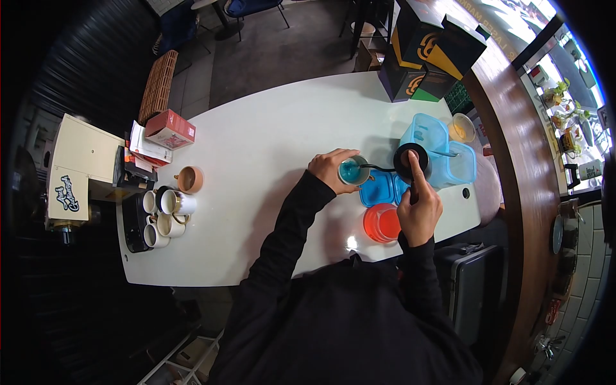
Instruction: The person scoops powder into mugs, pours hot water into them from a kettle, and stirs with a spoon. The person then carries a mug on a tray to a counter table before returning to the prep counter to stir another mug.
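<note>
On the table (269, 128), mugs (178, 203) stand left and tubs (465, 163) right.

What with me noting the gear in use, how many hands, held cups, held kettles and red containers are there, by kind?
Hands: 2, left hand and right hand
Held cup: 1
Held kettle: 1
Red container: 1
Total: 5

there are two hands (332, 169) (420, 210), one kettle (404, 168), one red container (380, 223) and one brown mug (190, 180).
</note>
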Motion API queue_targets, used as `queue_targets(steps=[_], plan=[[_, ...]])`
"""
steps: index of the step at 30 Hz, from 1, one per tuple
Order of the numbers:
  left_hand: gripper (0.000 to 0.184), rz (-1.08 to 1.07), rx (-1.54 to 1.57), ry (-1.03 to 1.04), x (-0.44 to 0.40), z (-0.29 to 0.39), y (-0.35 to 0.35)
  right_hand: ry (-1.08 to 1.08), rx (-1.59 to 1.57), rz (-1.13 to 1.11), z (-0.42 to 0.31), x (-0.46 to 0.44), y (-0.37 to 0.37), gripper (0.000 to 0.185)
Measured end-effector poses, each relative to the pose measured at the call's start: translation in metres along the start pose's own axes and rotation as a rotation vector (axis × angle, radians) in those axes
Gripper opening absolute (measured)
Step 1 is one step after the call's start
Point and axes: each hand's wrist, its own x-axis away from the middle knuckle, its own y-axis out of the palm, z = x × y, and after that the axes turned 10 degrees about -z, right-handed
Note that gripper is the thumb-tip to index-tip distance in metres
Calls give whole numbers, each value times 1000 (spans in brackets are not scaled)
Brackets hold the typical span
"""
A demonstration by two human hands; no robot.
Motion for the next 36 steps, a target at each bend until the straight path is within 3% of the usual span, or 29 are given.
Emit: queue_targets(steps=[22, 36], plan=[[73, -13, 1, -7, 0, 1, -1, 62, 36, -79, 5, 3, 4, 87], [74, -14, -17, -3, -1, -2, 1, 83, -165, -101, 20, 6, 2, 85]])
